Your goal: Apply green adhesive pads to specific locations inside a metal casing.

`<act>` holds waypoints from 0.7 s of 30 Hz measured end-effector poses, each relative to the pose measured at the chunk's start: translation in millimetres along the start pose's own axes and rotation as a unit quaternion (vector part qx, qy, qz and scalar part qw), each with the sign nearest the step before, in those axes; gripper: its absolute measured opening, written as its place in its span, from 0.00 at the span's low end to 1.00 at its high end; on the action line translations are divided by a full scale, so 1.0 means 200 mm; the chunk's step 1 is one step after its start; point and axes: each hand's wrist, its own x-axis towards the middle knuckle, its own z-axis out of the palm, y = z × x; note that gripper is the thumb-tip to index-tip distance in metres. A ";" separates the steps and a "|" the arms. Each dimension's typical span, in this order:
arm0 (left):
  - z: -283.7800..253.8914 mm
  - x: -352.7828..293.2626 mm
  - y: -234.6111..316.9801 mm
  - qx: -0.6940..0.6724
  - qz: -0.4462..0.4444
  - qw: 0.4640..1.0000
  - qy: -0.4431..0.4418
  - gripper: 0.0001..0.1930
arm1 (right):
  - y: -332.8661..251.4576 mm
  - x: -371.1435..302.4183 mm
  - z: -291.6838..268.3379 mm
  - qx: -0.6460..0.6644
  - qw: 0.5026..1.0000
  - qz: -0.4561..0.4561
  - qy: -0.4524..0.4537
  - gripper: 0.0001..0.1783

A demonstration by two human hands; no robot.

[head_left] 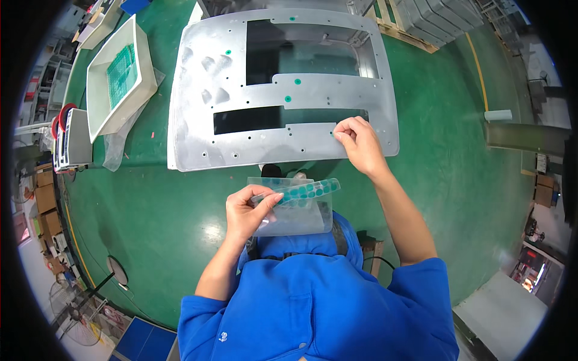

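Note:
In front of me lies a large silver metal panel point(253, 141) with rounded corners, two wide rectangular cutouts and many small holes. Several green round stickers point(297, 81) are stuck on it. My right hand point(360, 144) pinches at the panel's near right part, below the narrow cutout; a speck of green, seemingly a round sticker, shows at the fingertips. Between thumb and fingers, my left hand point(247, 210) grips a clear strip of green round stickers point(310, 191), held over my lap. Under the strip are clear plastic sheets point(295, 224), resting on my lap.
To the left, a white bin point(144, 78) holding green mesh-like material stands on a green surface beside clear plastic film point(114, 147). Tape rolls point(63, 117) and a grey box sit near it. Grey stacked parts point(430, 21) rest on a wooden pallet point(391, 24) at the far right.

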 end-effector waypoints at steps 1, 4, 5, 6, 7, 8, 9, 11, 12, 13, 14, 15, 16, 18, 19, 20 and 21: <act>0.00 0.00 0.00 0.003 -0.008 1.000 -0.002 0.04 | 0.00 0.01 0.00 -0.018 1.000 0.006 -0.007 0.02; -0.01 0.00 -0.02 -0.006 -0.022 1.000 0.002 0.04 | 0.00 0.03 0.01 -0.063 0.998 0.023 -0.021 0.02; -0.01 0.01 -0.02 -0.009 -0.026 1.000 0.003 0.04 | 0.00 0.03 0.02 -0.070 0.997 0.026 -0.021 0.03; -0.01 0.01 -0.02 -0.012 -0.029 0.999 0.003 0.05 | -0.01 0.03 0.02 -0.077 0.996 0.030 -0.021 0.03; -0.01 0.01 -0.02 -0.015 -0.032 0.999 0.003 0.05 | -0.01 0.04 0.03 -0.084 0.996 0.033 -0.021 0.03; -0.01 0.01 -0.02 -0.017 -0.025 1.000 0.001 0.05 | -0.02 0.04 0.03 -0.092 0.995 0.035 -0.020 0.03; -0.01 0.01 -0.03 -0.018 -0.018 1.000 -0.001 0.04 | -0.02 0.04 0.03 -0.100 0.994 0.037 -0.020 0.03; -0.01 0.02 -0.03 -0.018 -0.012 1.000 -0.003 0.04 | -0.02 0.04 0.03 -0.108 0.993 0.037 -0.021 0.03; -0.01 0.02 -0.03 -0.017 -0.013 1.000 -0.004 0.04 | -0.02 0.04 0.03 -0.111 0.993 0.037 -0.022 0.03; -0.01 0.02 -0.03 -0.015 -0.015 1.000 -0.004 0.04 | -0.02 0.04 0.03 -0.114 0.992 0.040 -0.022 0.03; -0.01 0.03 -0.03 -0.016 -0.015 1.000 -0.004 0.04 | -0.02 0.04 0.03 -0.117 0.992 0.043 -0.023 0.03; -0.01 0.03 -0.03 -0.016 -0.015 1.000 -0.004 0.04 | -0.02 0.04 0.03 -0.120 0.991 0.046 -0.024 0.03; -0.01 0.03 -0.03 -0.016 -0.014 1.000 -0.003 0.04 | -0.02 0.04 0.03 -0.118 0.992 0.044 -0.023 0.03; 0.00 0.04 -0.04 -0.022 -0.013 1.000 -0.005 0.04 | -0.02 0.04 0.03 -0.114 0.992 0.041 -0.020 0.03; 0.00 0.04 -0.04 -0.025 -0.012 1.000 -0.006 0.04 | -0.02 0.04 0.03 -0.114 0.993 0.040 -0.019 0.03; 0.00 0.04 -0.04 -0.022 -0.013 1.000 -0.007 0.04 | -0.02 0.04 0.03 -0.114 0.993 0.039 -0.017 0.03; 0.00 0.04 -0.04 -0.019 -0.015 1.000 -0.008 0.04 | -0.01 0.04 0.04 -0.114 0.993 0.038 -0.015 0.03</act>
